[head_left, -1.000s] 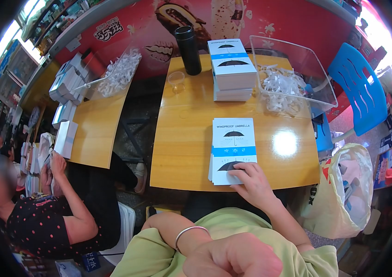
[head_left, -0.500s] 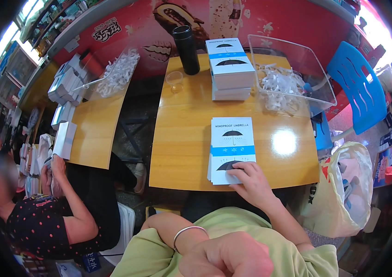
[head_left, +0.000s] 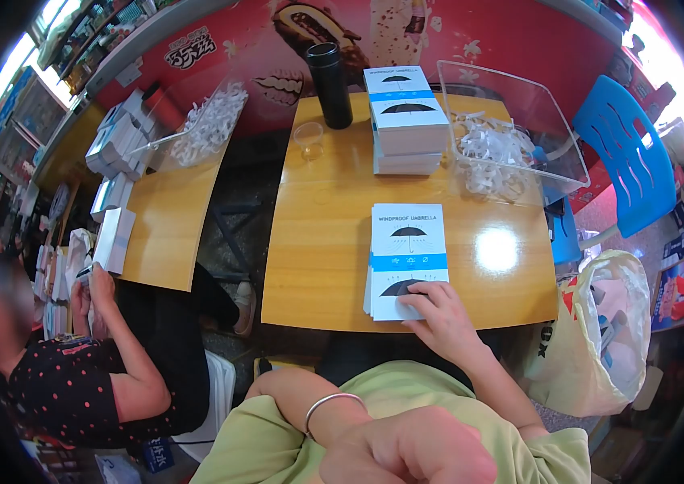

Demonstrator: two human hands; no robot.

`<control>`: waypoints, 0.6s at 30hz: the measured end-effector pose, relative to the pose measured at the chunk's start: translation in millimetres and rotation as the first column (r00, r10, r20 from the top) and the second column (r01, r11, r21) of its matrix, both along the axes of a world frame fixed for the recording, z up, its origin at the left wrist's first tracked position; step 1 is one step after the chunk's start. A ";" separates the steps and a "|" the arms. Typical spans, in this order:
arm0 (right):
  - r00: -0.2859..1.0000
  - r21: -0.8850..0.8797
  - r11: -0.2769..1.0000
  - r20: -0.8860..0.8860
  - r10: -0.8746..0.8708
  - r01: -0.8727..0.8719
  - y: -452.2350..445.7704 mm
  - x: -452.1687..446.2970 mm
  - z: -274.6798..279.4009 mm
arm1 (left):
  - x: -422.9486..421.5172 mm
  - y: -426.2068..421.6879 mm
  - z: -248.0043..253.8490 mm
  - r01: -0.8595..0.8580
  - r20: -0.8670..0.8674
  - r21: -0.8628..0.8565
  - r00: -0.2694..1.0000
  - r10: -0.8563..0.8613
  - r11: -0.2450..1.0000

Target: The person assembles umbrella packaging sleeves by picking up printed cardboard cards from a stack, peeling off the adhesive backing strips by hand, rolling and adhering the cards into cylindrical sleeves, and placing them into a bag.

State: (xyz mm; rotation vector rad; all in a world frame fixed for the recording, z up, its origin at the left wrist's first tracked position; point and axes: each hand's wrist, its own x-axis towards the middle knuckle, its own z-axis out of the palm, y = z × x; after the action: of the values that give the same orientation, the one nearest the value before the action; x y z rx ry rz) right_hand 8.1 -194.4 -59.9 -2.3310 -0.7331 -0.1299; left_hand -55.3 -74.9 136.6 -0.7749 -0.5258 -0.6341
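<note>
A stack of white printed cards (head_left: 409, 219) with a blue band and black umbrella pictures lies near the table's front edge. My right hand (head_left: 441, 321) is closed on its lower right corner, fingertips on top and thumb at the near edge. Close to the camera at the bottom, my left hand (head_left: 410, 453) is raised above my lap, a metal bangle on its wrist. Its fingers are curled and partly cut off, so anything in them is hidden. Farther back stands a taller stack of the same cards (head_left: 412, 137).
Behind are a black bottle (head_left: 330, 87), a clear cup (head_left: 309, 140) and a clear bin (head_left: 521, 181) of white strips. A yellow bag (head_left: 547, 379) and blue chair (head_left: 628, 153) stand right. At left, a co-worker (head_left: 76, 387) sits by another table (head_left: 160, 234) with white stacks.
The view has shifted slightly. The co-worker's hands have moved a little, and a small dark object shows between them. My right hand stays on the card stack.
</note>
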 end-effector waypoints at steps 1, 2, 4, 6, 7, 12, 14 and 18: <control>1.000 0.001 1.000 0.000 0.002 -0.002 0.0 0.1 -0.2 | 0.8 0.8 -0.2 0.000 0.012 0.005 1.000 0.000 1.000; 1.000 0.000 1.000 0.000 0.005 -0.005 -0.1 0.5 0.4 | 1.1 0.6 -0.5 -0.003 0.022 0.011 1.000 0.002 1.000; 1.000 -0.001 1.000 -0.001 0.011 -0.011 -0.4 1.8 2.4 | 1.3 0.9 -0.4 -0.009 0.041 0.021 0.999 0.008 1.000; 0.999 0.012 1.000 0.032 0.017 -0.017 -0.7 3.8 -1.3 | 1.1 0.6 -1.6 -0.021 0.058 0.025 0.998 0.020 0.999; 0.999 0.018 1.000 0.050 0.020 -0.021 -0.9 4.8 -3.1 | 2.4 -0.5 -2.1 -0.024 0.076 0.025 0.997 0.022 0.999; 0.999 0.026 1.000 0.043 0.007 -0.008 0.1 13.2 -2.5 | 23.2 6.0 -17.5 -0.263 0.301 0.214 0.934 0.193 0.941; 0.997 0.068 0.997 0.072 0.013 -0.018 -1.0 16.0 -2.9 | 41.4 13.6 -33.0 -0.416 0.402 0.441 0.884 0.239 0.795; 0.999 0.102 0.994 -0.037 -0.038 0.042 -10.4 15.7 19.9 | 66.4 27.0 -73.0 -0.531 0.420 0.753 0.842 0.338 0.389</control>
State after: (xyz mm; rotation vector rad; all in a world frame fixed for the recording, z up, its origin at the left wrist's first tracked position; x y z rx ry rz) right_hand 23.9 -204.8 -40.1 -2.2445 -0.6476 -0.1410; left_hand 11.2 -47.9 63.6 0.4140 -0.4918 -0.3773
